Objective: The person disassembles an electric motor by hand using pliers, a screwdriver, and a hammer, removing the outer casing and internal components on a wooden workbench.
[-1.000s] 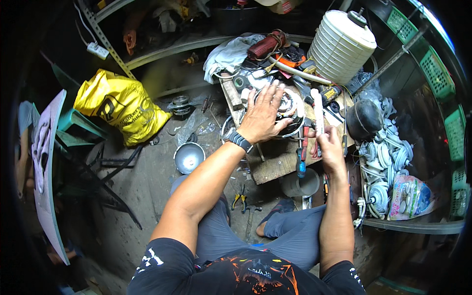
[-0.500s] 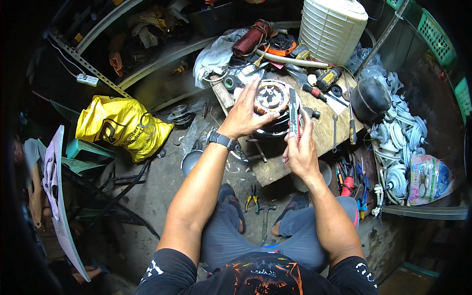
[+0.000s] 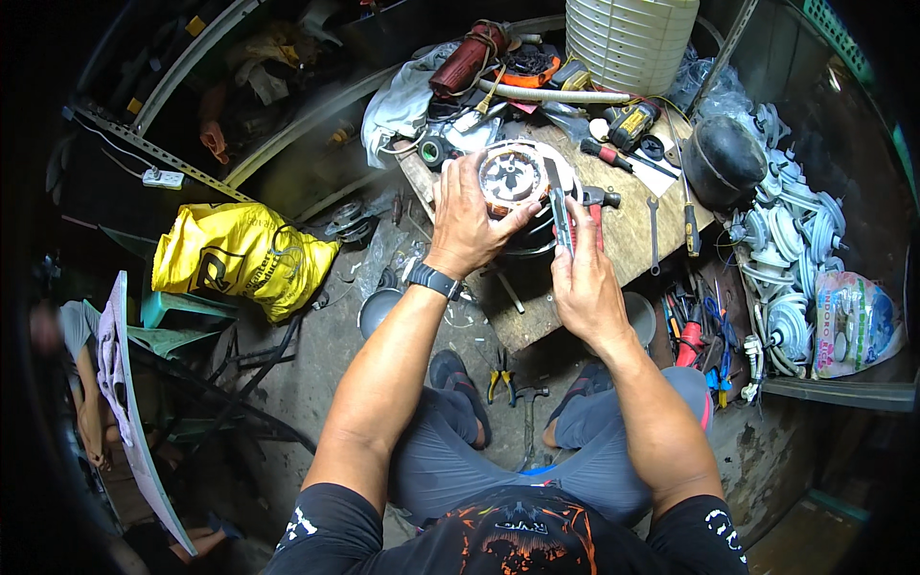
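My left hand [image 3: 468, 225] grips the near-left side of a round motor stator [image 3: 511, 176]. Its fingers reach along the rim and the thumb lies across the near edge. White and copper-coloured parts ring the stator's slotted middle. My right hand [image 3: 586, 292] is closed around a slim utility knife [image 3: 560, 213], whose far end points away along the stator's right side. Whether the blade touches the stator I cannot tell. Just behind my right fingers lies a hammer [image 3: 604, 196] with a red handle, partly hidden by the hand.
The wooden board [image 3: 537, 321] also carries a wrench [image 3: 654, 235], screwdrivers [image 3: 690, 230] and a yellow drill [image 3: 632, 123]. Pale plastic parts [image 3: 791, 230] pile up at right. Pliers [image 3: 501, 377] and another hammer [image 3: 530, 422] lie between my feet. A yellow bag [image 3: 240, 254] stands left; a person's arm [image 3: 88, 402] shows beyond.
The whole view has shifted slightly. The knife has tilted, its far end now nearer the stator's upper right, and the red-handled hammer shows more. Both hands keep their grip.
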A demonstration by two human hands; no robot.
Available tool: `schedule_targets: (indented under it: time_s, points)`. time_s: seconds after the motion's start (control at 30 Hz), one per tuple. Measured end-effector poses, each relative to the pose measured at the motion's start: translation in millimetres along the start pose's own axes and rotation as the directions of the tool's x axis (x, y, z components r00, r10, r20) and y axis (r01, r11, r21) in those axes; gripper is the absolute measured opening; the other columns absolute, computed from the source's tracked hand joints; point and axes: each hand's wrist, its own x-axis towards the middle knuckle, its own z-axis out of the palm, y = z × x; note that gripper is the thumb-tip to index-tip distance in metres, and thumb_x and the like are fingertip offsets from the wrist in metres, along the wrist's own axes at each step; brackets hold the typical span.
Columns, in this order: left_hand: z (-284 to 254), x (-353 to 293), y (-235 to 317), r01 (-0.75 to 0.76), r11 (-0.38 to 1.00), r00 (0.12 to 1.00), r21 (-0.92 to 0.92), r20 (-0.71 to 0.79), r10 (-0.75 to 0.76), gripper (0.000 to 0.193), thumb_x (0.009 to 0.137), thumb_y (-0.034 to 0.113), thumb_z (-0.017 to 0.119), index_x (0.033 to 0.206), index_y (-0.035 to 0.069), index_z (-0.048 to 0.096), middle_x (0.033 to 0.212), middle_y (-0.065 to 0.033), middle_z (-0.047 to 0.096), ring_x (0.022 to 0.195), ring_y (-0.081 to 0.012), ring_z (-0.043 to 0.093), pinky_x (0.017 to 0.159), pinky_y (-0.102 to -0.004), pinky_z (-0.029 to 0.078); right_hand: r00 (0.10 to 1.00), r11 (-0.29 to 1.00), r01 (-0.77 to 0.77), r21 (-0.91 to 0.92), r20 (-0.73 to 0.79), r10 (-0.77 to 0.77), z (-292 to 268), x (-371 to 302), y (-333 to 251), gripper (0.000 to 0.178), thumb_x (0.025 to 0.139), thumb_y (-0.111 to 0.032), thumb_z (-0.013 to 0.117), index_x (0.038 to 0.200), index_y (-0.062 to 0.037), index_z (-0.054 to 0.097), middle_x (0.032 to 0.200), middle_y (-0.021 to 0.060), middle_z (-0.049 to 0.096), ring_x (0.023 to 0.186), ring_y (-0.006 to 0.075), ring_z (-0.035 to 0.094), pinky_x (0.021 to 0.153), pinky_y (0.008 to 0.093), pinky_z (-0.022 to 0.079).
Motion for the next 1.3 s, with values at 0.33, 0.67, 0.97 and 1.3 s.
schedule_targets:
  time_s: [0.33, 0.67, 0.97, 1.3]
  points:
    - [7.5, -5.3, -7.5, -0.011, 0.997, 1.000, -0.078, -0.017, 0.010, 0.100, 0.080, 0.050, 0.087, 0.147, -0.004, 0.037, 0.139, -0.0252, 0.050, 0.130, -0.0439, 0.047, 0.115, -0.0537, 0.034, 0.998, 0.999, 0.044, 0.009, -0.039, -0.044, 4.4, -3.8, -2.6, 0.059, 0.101, -0.002, 0.051, 0.156, 0.0029, 0.029, 0.122, 0.0396, 0.063, 0.108, 0.0542, 0.066, 0.092, 0.0560, 0.053]
    - [9.6, -7.0, -9.8, 0.017, 0.993, 1.000, -0.117, 0.015, -0.015, 0.102, 0.080, 0.049, 0.087, 0.150, -0.003, 0.034, 0.144, -0.0259, 0.046, 0.137, -0.0438, 0.044, 0.117, -0.0550, 0.030, 1.000, 0.999, -0.010, -0.034, -0.013, 0.010, 6.7, -0.8, -8.1, 0.069, 0.097, -0.001, 0.053, 0.159, 0.0019, 0.024, 0.112, 0.0389, 0.066, 0.099, 0.0533, 0.068, 0.085, 0.0574, 0.053]
    - [11.6, -9.1, -9.9, 0.013, 0.993, 1.000, -0.121, 0.025, -0.010, 0.105, 0.081, 0.050, 0.086, 0.152, -0.003, 0.032, 0.148, -0.0264, 0.043, 0.140, -0.0437, 0.041, 0.118, -0.0546, 0.029, 0.987, 0.977, -0.082, -0.196, 0.123, 0.107, 4.3, -5.5, -17.8, 0.084, 0.095, -0.003, 0.055, 0.164, 0.0050, 0.007, 0.118, 0.0372, 0.067, 0.102, 0.0502, 0.070, 0.091, 0.0546, 0.055]
    - [7.3, -9.9, -10.0, 0.023, 0.994, 0.998, -0.108, 0.058, -0.017, 0.106, 0.081, 0.051, 0.086, 0.154, -0.003, 0.030, 0.149, -0.0275, 0.042, 0.142, -0.0444, 0.039, 0.119, -0.0557, 0.028, 0.984, 0.976, -0.071, -0.205, 0.147, 0.102, 2.2, -14.7, -22.3, 0.087, 0.095, -0.005, 0.056, 0.163, 0.0075, 0.004, 0.105, 0.0357, 0.069, 0.089, 0.0498, 0.071, 0.083, 0.0565, 0.056]
